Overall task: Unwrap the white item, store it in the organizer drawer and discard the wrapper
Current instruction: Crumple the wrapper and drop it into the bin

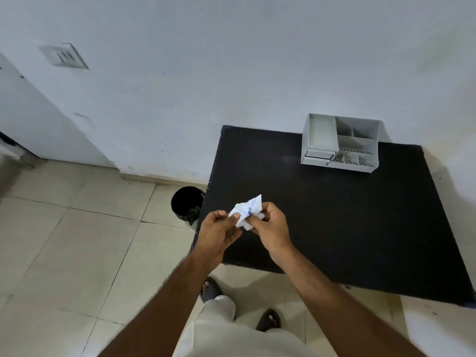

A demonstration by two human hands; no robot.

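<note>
- head view: both hands pinch a crumpled white paper wrapper with blue print [246, 211] over the near left edge of the black-topped table [334, 215], left hand [219, 231] and right hand [269, 226] each gripping a side.
- the unwrapping looks unfinished; the white item inside cannot be made out.
- the grey compartmented desk organizer [340, 144] sits well apart by the wall, drawers shut.
- the black round waste bin [186, 203] stands on the floor beside the table, so storing and discarding remain.

Layout as I read it from the head camera: table [334, 215] set against the wall [231, 73], right of centre. Organizer [340, 143] on the table's far edge, towards its right, touching or nearly touching the wall. Bin [187, 203] on the floor [64, 240], just beside the table's left edge. Wall plate [64, 55] high on the wall, far left. Both hands [219, 231] meet over the table's near-left corner, a crumpled wrapper [248, 210] between them.
</note>
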